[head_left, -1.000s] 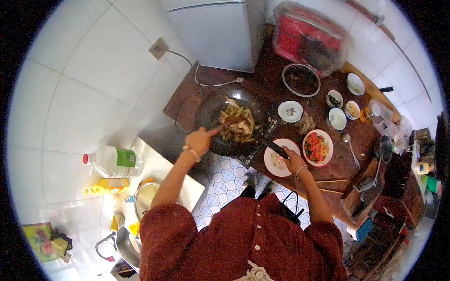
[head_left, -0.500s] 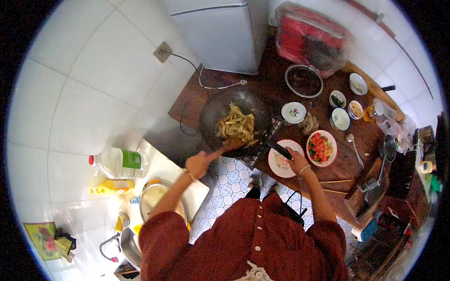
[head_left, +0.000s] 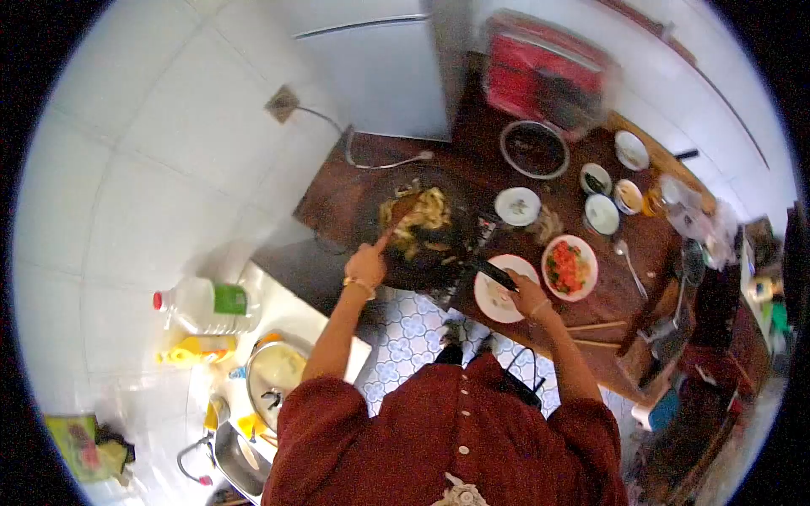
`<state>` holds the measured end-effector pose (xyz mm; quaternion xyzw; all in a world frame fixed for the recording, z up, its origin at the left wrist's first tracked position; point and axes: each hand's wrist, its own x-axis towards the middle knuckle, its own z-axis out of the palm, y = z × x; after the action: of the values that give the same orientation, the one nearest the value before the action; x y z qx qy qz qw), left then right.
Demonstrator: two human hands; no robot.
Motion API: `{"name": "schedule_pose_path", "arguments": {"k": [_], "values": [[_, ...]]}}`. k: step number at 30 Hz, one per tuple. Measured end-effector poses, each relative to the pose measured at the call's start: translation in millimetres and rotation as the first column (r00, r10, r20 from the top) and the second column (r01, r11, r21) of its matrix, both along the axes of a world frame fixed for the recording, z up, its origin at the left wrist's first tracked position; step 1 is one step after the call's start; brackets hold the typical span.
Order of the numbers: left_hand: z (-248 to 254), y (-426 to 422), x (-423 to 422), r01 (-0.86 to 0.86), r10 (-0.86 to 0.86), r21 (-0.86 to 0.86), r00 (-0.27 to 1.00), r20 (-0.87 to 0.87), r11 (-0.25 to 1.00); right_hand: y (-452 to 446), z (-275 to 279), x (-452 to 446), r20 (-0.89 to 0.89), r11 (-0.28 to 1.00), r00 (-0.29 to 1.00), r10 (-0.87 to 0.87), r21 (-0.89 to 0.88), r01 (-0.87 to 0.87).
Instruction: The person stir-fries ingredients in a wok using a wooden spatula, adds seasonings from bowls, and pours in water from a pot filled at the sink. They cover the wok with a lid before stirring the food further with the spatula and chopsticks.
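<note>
My left hand [head_left: 365,266] is closed around the handle of a wooden spatula [head_left: 402,211], whose head lies in the food at the far left of the wok. The dark wok [head_left: 462,198] holds soft yellow-brown strips of food [head_left: 432,207], too blurred to name. My right hand [head_left: 530,295] grips the black wok handle [head_left: 494,274] at the wok's near right. Below that handle and hand sits a white plate [head_left: 496,313] with a red rim. Beside it, a bowl [head_left: 591,289] holds chopped red and green pieces, probably tomato.
Small bowls [head_left: 602,215], a small plate [head_left: 517,207], a spoon [head_left: 629,261] and chopsticks [head_left: 597,326] lie on the brown table. A fridge [head_left: 371,76] stands behind the wok. To the left are a large bottle [head_left: 198,306], a yellow bottle [head_left: 198,350] and a sink [head_left: 240,460].
My left hand has pushed the spatula from the wok's near edge up to its far left, shifting the food. My right hand stays on the handle. The view has shifted slightly.
</note>
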<state>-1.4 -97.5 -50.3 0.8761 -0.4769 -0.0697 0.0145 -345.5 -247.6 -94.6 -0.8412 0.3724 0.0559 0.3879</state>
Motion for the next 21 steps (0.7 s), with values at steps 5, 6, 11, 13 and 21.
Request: {"name": "schedule_pose_path", "arguments": {"k": [5, 6, 11, 13, 21], "values": [[84.5, 26.5, 10.8, 0.194, -0.185, 0.120, 0.979, -0.086, 0.974, 11.3, -22.3, -8.7, 0.176, 0.975, 0.982, -0.073, -0.196, 0.108], [82.0, 39.9, 29.0, 0.240, -0.235, 0.103, 0.970, -0.057, 0.965, 11.6, -22.3, -9.2, 0.191, 0.970, 0.978, -0.080, -0.211, 0.120], [102.3, 84.8, 78.8, 0.381, -0.421, 0.246, 0.897, 0.135, 0.891, 10.8, -27.3, -7.0, 0.109, 0.973, 0.992, -0.060, -0.217, 0.082], [84.9, 93.3, 86.8, 0.374, -0.439, 0.365, 0.891, 0.114, 0.853, 11.4, -26.8, -5.3, 0.119, 0.971, 0.989, -0.082, -0.214, 0.106], [-4.4, 61.6, 15.4, 0.318, -0.319, -0.241, 0.947, 0.035, 0.917, 6.5, -15.3, -5.3, 0.139, 0.980, 0.989, -0.055, -0.183, 0.080]]}}
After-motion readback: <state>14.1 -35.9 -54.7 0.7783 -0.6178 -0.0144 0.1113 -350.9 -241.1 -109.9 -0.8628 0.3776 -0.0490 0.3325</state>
